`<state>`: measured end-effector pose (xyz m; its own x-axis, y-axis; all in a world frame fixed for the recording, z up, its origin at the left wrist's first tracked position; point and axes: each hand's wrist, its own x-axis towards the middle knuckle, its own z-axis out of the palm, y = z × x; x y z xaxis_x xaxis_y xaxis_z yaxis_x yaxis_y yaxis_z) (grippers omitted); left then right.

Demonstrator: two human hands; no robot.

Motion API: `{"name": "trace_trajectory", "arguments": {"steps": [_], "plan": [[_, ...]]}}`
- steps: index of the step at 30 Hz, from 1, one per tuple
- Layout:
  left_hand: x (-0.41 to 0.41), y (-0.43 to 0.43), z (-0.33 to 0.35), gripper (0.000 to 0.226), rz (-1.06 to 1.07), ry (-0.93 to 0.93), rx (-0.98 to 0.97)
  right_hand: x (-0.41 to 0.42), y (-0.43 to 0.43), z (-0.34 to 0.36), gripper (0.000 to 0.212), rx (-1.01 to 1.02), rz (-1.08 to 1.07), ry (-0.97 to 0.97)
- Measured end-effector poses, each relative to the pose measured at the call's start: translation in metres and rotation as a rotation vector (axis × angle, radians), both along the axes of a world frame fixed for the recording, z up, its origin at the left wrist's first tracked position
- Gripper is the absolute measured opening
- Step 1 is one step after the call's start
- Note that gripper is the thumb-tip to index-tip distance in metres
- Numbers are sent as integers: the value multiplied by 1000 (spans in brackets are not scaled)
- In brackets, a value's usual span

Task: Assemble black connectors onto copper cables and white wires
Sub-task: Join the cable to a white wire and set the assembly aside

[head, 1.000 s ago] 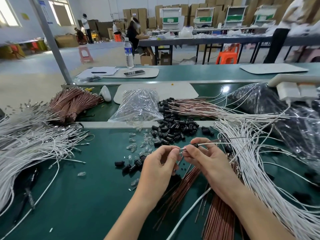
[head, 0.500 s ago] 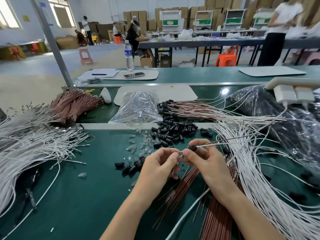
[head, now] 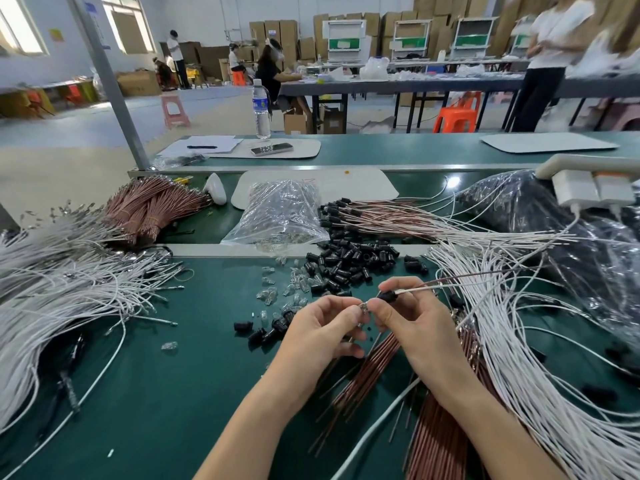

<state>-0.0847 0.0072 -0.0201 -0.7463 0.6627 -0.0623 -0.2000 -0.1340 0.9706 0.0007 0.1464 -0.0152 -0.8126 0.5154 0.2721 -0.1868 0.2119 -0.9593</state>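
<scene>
Left hand: the left hand point(head: 322, 329) is above the green surface point(head: 173, 375), its fingers curled and pinching a small glassy piece point(head: 364, 308) at their tips.
Right hand: the right hand point(head: 414, 323) faces it, fingers clenched round a black connector point(head: 387, 296); the two hands nearly touch.
Connector: held in the air between the hands, one end toward the glassy piece and just beside it; whether they touch I cannot tell.
Leads: a white wire point(head: 427, 289) and a copper cable point(head: 464, 279) run from the connector's far end off to the right.
Loose stock: a heap of black connectors point(head: 349, 263) lies beyond the hands; stray connectors point(head: 263, 332) sit left of the left hand.
Clear parts: scattered glassy bits point(head: 277, 292) lie beside the heap, a clear bag point(head: 280, 216) behind them.
Wire stock: white wires point(head: 69, 285) fan out on the left, a second white bundle point(head: 526, 368) on the right; copper cables point(head: 372, 372) lie under the wrists.
Capped lot: capped cables point(head: 374, 216) lie beyond the heap.
</scene>
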Motion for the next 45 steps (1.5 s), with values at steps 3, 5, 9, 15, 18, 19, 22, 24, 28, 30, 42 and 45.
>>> {"name": "trace_trajectory", "arguments": {"steps": [3,5,9,15,18,19,22,24,28,30,42,45], "plan": [[0,0,-1,9,-7,-13,0,1,-1,0,21,44,10,2],[0,0,-1,10,-20,-22,-2,1,-2,0,22,63,11,3],[0,-1,-1,9,-25,-14,-18,2,-3,0,21,132,-3,-2],[3,1,1,11,-18,51,-36,3,-2,0,20,222,-59,21],[4,2,2,13,-10,63,-33,2,-1,-1,24,155,-38,17],[4,3,3,13,-2,71,-33,1,-1,-1,27,117,-21,9],[4,3,5,13,18,110,-36,-2,-1,0,27,39,41,-17],[5,3,5,12,26,129,-37,-2,-1,1,24,16,53,-18],[5,3,6,10,46,135,-35,-2,-1,1,23,-56,33,-12],[5,3,5,10,53,135,-38,-2,-1,1,23,-71,28,-19],[7,4,5,13,59,130,-83,-3,1,2,21,-90,30,-53],[7,4,5,13,48,137,-102,-2,2,2,25,-117,44,-59]]}}
